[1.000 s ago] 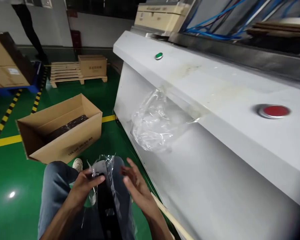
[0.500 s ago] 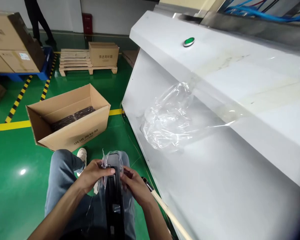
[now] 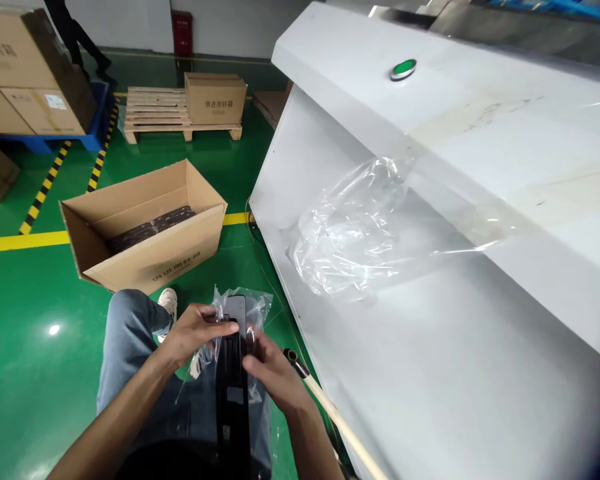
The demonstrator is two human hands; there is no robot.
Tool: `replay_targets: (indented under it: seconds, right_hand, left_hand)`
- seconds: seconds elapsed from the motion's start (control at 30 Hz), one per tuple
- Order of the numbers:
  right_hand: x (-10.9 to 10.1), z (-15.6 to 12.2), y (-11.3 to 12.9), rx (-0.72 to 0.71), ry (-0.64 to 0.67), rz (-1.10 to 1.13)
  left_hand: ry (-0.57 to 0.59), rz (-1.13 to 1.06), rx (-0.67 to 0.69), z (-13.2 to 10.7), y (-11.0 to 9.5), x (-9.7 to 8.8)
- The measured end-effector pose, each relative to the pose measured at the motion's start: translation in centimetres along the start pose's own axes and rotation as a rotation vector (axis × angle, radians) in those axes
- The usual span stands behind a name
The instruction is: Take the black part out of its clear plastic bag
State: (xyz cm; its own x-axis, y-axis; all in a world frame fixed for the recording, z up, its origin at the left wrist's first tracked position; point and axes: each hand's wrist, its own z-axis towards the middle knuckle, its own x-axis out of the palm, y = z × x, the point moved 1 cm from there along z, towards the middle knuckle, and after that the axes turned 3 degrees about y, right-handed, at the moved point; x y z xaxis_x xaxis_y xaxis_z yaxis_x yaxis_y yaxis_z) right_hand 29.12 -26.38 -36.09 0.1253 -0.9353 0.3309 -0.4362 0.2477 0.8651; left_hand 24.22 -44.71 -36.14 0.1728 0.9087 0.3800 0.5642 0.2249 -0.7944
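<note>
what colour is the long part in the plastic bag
Black long part, held by both hands in the clear plastic bag; head view.

My left hand [image 3: 193, 331] and right hand [image 3: 270, 373] pinch a long black part [image 3: 235, 387] lying over my lap, each gripping one side of it near its top end through its clear plastic bag [image 3: 253, 310]. An open cardboard box [image 3: 145, 230] holding dark strips sits on the green floor [image 3: 25, 360] ahead of my knee. To my right stands a white machine [image 3: 430, 333] with a green button [image 3: 404, 69], and crumpled clear film [image 3: 360, 230] hangs down its front.
</note>
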Motion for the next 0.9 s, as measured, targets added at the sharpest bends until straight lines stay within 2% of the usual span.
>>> replay_targets:
  seconds: [0.07,0.23,0.5,0.6,0.8,0.9]
  right_hand:
    - [0.2,0.2,-0.1,0.024,0.025,-0.048]
    - [-0.1,0.4,-0.1,-0.006,-0.098,-0.015]
    - [-0.6,0.5,-0.1,-0.005,-0.22,0.021]
    - [-0.5,0.9,0.1,-0.035,-0.251,0.03]
    - [-0.4,2.1,0.1,-0.17,-0.401,0.014]
    - [-0.3,2.7,0.2,-0.227,-0.496,0.054]
  left_hand:
    - [-0.017,0.022,0.012,0.1,0.0,-0.1]
    - [-0.171,0.061,0.119,0.1,0.0,-1.2]
    - [-0.222,-0.122,0.129,0.2,-0.5,-3.1]
    - [-0.156,-0.22,0.159,-0.3,1.1,-3.9]
    - [0.147,-0.26,0.041,-3.4,5.7,-5.7]
    - [0.152,-0.329,0.028,-4.8,7.9,-6.2]
